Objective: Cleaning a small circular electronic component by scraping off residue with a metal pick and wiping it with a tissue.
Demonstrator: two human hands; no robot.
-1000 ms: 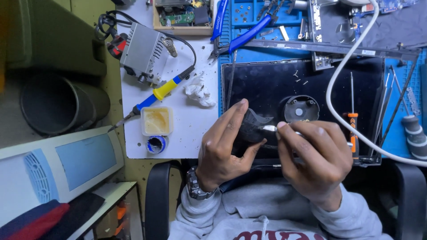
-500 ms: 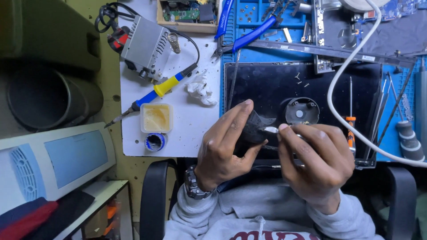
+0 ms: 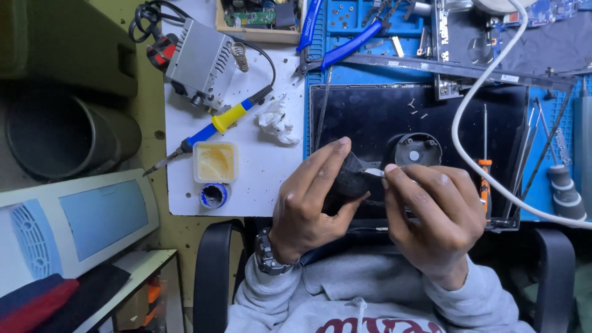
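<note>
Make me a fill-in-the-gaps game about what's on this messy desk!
1. The left hand holds a small part whose colour is ____.
2. The soldering iron on the white board has a handle that is blue and ____.
3. The square tub of yellowish paste sits right above a small round ____ tin.
4. The right hand pinches a thin tool whose tip touches the ____ part.

Missing words: black; yellow; blue; black
</note>
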